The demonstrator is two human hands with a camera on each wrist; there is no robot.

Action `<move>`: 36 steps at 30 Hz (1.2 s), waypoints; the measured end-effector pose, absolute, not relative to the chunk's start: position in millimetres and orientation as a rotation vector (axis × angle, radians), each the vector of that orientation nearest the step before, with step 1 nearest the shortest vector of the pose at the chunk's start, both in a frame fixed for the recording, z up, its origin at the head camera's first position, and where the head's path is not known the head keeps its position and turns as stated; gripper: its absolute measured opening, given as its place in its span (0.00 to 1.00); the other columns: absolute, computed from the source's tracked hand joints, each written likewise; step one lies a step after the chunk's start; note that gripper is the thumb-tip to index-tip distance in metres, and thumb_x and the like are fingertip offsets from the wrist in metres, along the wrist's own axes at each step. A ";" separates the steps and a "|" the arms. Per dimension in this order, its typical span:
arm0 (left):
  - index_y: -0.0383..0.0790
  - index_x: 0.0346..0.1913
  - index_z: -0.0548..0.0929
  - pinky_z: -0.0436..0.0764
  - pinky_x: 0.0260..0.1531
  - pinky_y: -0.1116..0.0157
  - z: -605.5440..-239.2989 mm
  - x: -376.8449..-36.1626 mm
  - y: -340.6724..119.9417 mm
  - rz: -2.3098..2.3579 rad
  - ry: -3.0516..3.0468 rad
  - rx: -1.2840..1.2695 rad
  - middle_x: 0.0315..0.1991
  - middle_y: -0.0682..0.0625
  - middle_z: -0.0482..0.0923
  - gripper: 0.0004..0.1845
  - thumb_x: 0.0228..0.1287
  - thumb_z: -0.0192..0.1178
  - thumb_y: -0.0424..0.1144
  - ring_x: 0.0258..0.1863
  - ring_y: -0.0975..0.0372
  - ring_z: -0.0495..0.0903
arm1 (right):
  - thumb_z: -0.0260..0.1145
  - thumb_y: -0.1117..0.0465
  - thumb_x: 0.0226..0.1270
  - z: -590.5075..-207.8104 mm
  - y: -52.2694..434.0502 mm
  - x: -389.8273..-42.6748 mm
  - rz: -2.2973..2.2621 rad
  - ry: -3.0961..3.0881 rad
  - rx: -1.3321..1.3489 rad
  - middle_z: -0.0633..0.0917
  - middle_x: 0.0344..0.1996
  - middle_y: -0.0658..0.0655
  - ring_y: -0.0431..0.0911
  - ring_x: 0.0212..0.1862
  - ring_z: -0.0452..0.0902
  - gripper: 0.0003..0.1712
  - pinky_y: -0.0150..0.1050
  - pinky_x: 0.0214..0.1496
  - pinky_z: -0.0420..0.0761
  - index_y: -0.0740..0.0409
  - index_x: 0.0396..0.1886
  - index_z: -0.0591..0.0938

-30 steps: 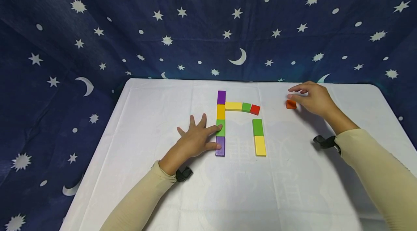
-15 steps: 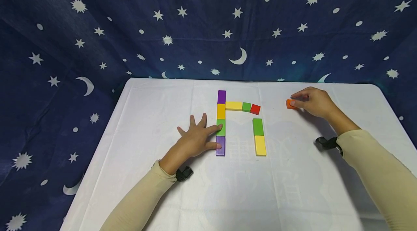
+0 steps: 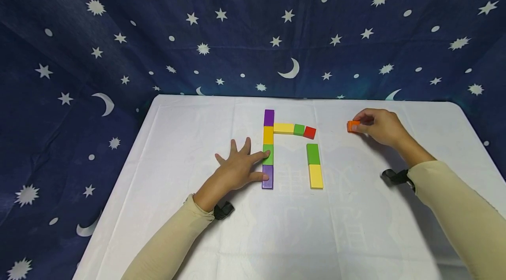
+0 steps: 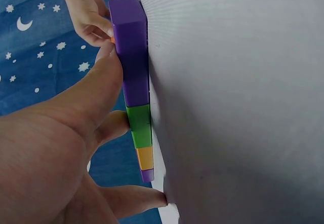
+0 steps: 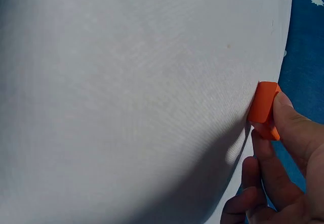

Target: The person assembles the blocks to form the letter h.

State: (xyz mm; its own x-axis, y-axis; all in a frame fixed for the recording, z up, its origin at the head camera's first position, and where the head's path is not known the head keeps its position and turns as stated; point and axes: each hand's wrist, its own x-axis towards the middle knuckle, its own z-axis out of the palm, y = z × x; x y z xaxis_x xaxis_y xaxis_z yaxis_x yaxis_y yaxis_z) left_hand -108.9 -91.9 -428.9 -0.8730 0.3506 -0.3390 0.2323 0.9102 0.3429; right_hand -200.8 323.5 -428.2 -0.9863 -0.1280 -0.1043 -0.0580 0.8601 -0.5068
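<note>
My left hand lies with spread fingers beside a column of blocks. Its thumb touches the near purple block and its index finger the green block above. Farther up the column come an orange-yellow block and another purple block. At the table's right, my right hand pinches a small orange block between thumb and fingers. In the right wrist view the block stays close to the white surface; whether it touches cannot be told.
A yellow block, a small green block and a tilted red block run rightward from the column. Below them lie a green block and a yellow block, end to end. A starry blue curtain borders the white table.
My right hand has come down toward me onto the orange block and now pinches it. The left hand and the other blocks have stayed where they were.
</note>
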 end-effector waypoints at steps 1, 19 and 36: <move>0.71 0.74 0.69 0.44 0.58 0.15 -428.9 -108.8 -92.0 0.410 2.673 0.425 0.83 0.38 0.45 0.39 0.59 0.66 0.67 0.78 0.28 0.37 | 0.75 0.48 0.65 -428.3 323.3 -200.1 -0.792 2.905 -0.148 0.86 0.48 0.66 0.59 0.51 0.78 0.21 0.54 0.49 0.76 0.57 0.50 0.85; 0.72 0.74 0.68 0.45 0.58 0.16 -429.5 -108.9 -92.3 0.398 2.669 0.420 0.83 0.38 0.45 0.39 0.59 0.66 0.67 0.79 0.28 0.37 | 0.77 0.53 0.63 -428.5 292.0 -182.6 -1.121 2.861 -0.127 0.88 0.46 0.60 0.38 0.36 0.80 0.18 0.30 0.33 0.80 0.54 0.51 0.87; 0.70 0.74 0.70 0.44 0.57 0.15 -429.1 -107.9 -91.7 0.416 2.677 0.432 0.83 0.38 0.45 0.38 0.60 0.66 0.66 0.78 0.28 0.37 | 0.75 0.58 0.65 -426.0 241.9 -169.8 -1.359 2.589 -0.142 0.88 0.45 0.61 0.39 0.41 0.82 0.19 0.27 0.40 0.83 0.58 0.54 0.85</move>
State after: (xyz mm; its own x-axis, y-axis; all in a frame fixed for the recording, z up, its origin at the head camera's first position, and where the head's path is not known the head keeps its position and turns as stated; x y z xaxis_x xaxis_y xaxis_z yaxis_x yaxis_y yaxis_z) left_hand -107.9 -91.7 -429.1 -0.8742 0.3538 -0.3324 0.2365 0.9083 0.3450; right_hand -169.8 241.9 -426.0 -0.9725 -0.1838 -0.1433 0.0136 0.5690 -0.8222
